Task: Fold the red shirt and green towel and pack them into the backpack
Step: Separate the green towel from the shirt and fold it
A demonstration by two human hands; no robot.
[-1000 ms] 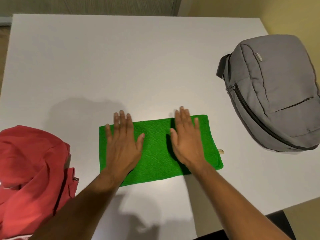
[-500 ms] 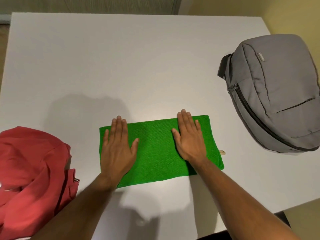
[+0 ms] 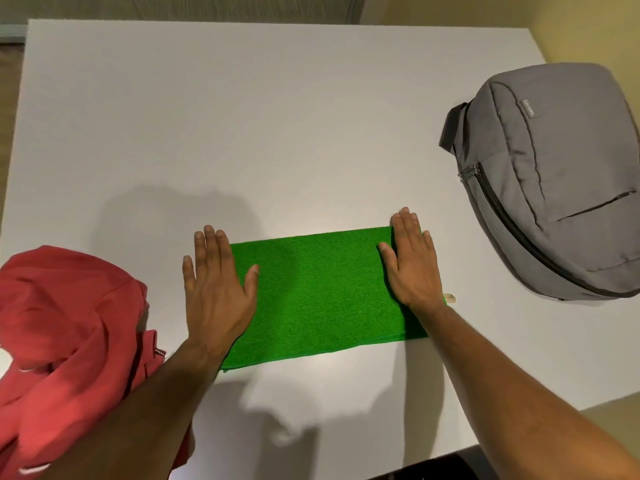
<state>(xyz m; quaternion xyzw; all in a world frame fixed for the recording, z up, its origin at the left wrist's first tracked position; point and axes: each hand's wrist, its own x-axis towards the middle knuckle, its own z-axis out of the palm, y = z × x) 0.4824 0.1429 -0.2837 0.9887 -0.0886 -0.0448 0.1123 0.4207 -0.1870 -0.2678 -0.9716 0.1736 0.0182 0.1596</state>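
The green towel (image 3: 318, 292) lies flat on the white worktop (image 3: 242, 116) as a long folded rectangle, its long sides running left to right and slightly tilted, near the front edge. Both hands rest on it palm down with straight fingers, grasping nothing. The left hand (image 3: 216, 289) covers the towel's left end; its fingers point away from the person and lie close together, the fingertips reaching past the far edge onto the worktop, the thumb spread out to the right over the cloth. The right hand (image 3: 412, 265) lies flat on the right end in the same manner, fingers together and pointing away, thumb angled inward to the left. The two bare forearms come in from the lower corners and converge toward the towel. A small pale tag (image 3: 450, 298) shows at the towel's right edge just beside the right wrist. The red shirt (image 3: 69, 341) lies crumpled in a heap at the left of the worktop, partly under the left forearm. The grey backpack (image 3: 554, 181) lies on its back at the right, well apart from the towel, its zip closed.
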